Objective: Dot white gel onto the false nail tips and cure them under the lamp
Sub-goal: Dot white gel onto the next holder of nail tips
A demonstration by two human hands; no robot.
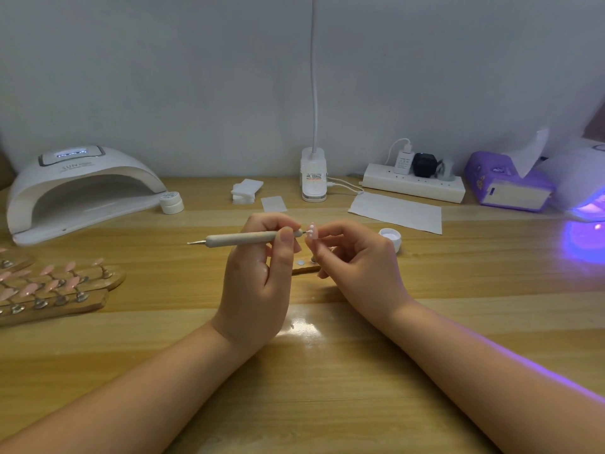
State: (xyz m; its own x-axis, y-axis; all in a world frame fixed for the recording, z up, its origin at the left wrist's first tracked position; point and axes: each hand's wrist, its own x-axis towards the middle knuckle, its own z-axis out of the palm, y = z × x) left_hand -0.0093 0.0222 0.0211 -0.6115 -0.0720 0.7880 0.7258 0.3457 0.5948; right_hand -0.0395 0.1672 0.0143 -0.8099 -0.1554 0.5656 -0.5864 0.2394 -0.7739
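Note:
My left hand (258, 276) grips a beige dotting pen (242, 239) held level, its metal tip pointing right. The tip touches a pale pink false nail tip (311, 235) that my right hand (357, 263) pinches upright on its stand. White dots show on that nail. Behind my right hand stands an open jar of white gel (390, 237). A white curing lamp (78, 191) sits at the back left. A second lamp (586, 185) glows violet at the right edge.
Wooden holders with several pink nail tips (49, 290) lie at the left. A jar lid (171, 202), wipes (245, 191), a paper sheet (396, 213), a desk lamp clamp (313, 178), a power strip (414, 186) and a purple tissue box (507, 185) line the back.

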